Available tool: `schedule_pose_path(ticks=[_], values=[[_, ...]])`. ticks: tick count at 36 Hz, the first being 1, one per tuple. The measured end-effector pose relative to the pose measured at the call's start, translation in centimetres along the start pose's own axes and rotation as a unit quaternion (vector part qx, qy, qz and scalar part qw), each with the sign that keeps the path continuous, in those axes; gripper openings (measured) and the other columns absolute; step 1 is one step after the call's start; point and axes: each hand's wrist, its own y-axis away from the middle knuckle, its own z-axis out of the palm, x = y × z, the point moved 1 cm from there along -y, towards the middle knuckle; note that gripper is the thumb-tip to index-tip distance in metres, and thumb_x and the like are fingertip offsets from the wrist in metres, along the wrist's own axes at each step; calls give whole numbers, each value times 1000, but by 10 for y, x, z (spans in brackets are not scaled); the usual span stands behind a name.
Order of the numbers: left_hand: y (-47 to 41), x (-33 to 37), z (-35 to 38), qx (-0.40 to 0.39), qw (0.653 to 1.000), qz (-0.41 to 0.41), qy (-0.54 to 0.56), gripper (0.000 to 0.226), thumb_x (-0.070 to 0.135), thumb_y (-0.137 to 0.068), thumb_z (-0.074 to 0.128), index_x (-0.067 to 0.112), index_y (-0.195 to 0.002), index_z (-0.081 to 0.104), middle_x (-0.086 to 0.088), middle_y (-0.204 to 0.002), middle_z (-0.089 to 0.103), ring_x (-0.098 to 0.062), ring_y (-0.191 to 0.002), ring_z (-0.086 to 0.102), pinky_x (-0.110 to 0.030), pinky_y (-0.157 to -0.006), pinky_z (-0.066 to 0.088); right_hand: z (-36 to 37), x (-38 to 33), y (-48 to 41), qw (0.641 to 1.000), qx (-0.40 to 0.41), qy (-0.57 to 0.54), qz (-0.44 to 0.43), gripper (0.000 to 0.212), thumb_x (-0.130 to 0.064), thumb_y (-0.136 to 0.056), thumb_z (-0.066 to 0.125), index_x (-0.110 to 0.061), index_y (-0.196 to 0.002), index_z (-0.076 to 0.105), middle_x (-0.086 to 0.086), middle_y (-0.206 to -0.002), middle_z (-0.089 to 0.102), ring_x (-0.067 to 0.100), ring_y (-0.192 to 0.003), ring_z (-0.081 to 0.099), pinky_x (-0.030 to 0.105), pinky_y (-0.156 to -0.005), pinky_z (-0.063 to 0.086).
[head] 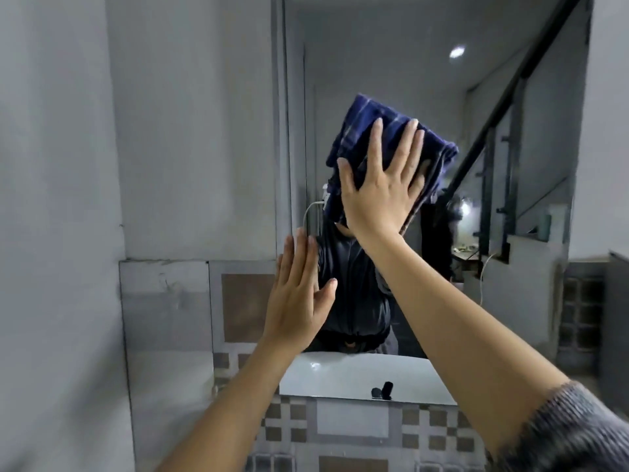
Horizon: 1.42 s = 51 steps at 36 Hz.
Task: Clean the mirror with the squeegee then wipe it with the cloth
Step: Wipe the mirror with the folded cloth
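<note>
Cloth: blue checked cloth, bunched, lies flat against the upper middle of the mirror.
Right hand: right hand spread wide, palm pressing the cloth to the glass; judged so placed to spread pressure over a broad patch while wiping.
Left hand: left hand open and holding nothing, fingers together, at the mirror's left edge; contact cannot be confirmed. Judged a brace for balance.
Squeegee: not in view; wiping stage judged under way.
Surface: glass appears clear; streaks too faint to assess.
Room: grey plastered walls, checked tiles below the mirror, white basin reflected at its foot.
</note>
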Motion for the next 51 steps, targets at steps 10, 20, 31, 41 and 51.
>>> schedule_pose_path(ticks=[10,20,31,41,51], values=[[31,9,12,3,999,-39,15,75,33,-92,50,7,-147,6,-10,-156,2,-23,-144,-3,-38,-117,8,4,12,2,846,-137,152,-492,64,-59,-90,30,-29,-146,21,11,-156,15,27,-144,12,43,-116,7],[36,16,17,8,998,-60,4,75,33,-91,47,7,-147,4,-11,-156,2,-28,-143,-4,-42,-117,3,-70,133,-21,910,-121,211,-337,68,-65,-89,26,-33,-148,11,7,-158,6,21,-145,4,41,-116,11],[10,3,-1,-4,999,-37,-36,69,43,-93,31,10,-147,4,-6,-156,-1,-18,-144,-2,-34,-118,5,-58,159,44,996,11,28,86,68,-58,-89,38,-33,-147,10,5,-158,-1,21,-145,-4,48,-115,8],[-89,-26,-49,50,992,42,-104,63,43,-96,14,3,-145,9,-12,-155,9,-16,-143,3,-19,-115,-3,-20,98,71,975,75,-33,207,66,-54,-91,36,-29,-147,12,8,-158,-1,24,-145,-3,48,-114,4],[-143,-34,-79,55,994,76,-55,61,33,-99,31,6,-147,5,-7,-157,-2,-13,-143,-3,-11,-108,-4,17,24,83,999,-4,4,32,67,-55,-90,38,-29,-147,15,13,-157,3,25,-144,-1,49,-113,9]])
